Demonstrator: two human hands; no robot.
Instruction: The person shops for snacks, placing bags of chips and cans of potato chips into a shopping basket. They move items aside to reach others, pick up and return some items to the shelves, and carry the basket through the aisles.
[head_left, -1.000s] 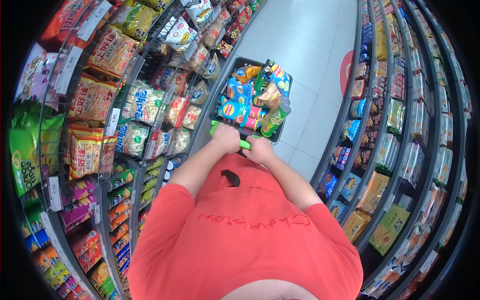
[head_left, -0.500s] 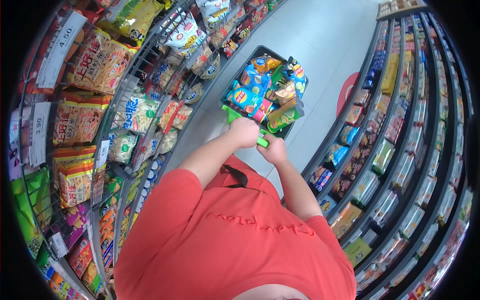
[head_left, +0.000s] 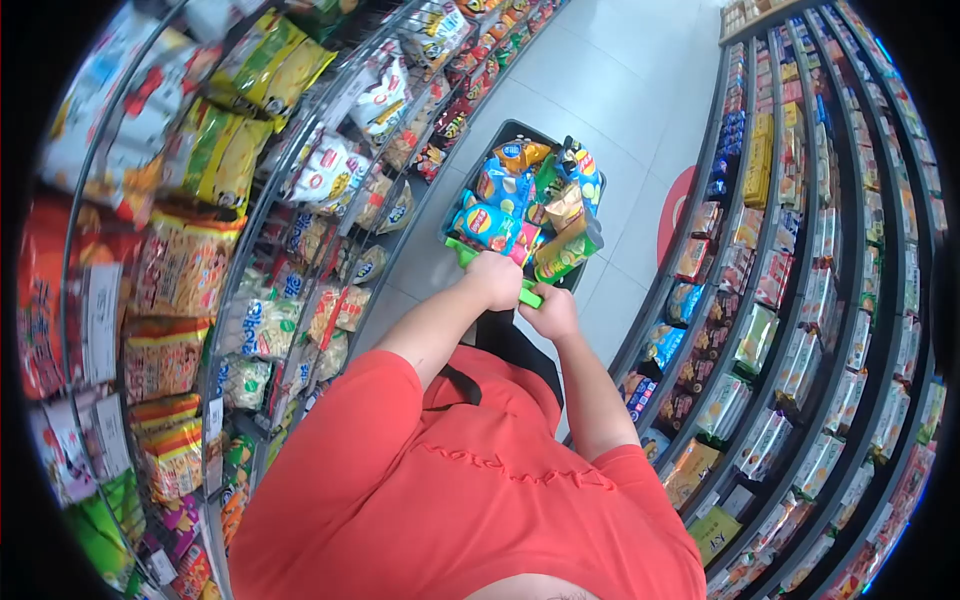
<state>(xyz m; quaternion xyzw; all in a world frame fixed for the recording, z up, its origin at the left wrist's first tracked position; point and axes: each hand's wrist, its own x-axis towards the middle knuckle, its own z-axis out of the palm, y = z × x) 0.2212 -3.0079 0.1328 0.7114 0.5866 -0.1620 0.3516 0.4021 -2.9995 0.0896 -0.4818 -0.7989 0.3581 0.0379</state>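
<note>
The green cart handle (head_left: 497,271) sat at the near end of the black shopping cart (head_left: 470,175), slanting from upper left to lower right. The left hand (head_left: 494,279) was wrapped around the handle's middle, fingers curled shut over the bar, and the right hand (head_left: 551,313) gripped its lower right end the same way, just beside the left, the two nearly touching. Only the handle's left tip and a short green stub between the hands showed

Beyond the handle, the cart was heaped with snacks: a blue chip bag (head_left: 483,222) lay closest to the handle on the left, a green tube can (head_left: 560,256) leaned just past the right hand, and an orange bag (head_left: 520,152) sat at the far end of the cart. Grey floor tiles (head_left: 620,90) ran on beyond the cart, with a red floor mark (head_left: 674,212) to the cart's right. Snack shelves (head_left: 300,190) crowded the cart's left side, and more shelves (head_left: 800,260) curved along its right. A red shirt (head_left: 470,470) filled the view nearer than the handle

Against the picture half a second before, both hands kept the same grip, the cart sat much as it did, and the left shelves showed different packets, blurred
</note>
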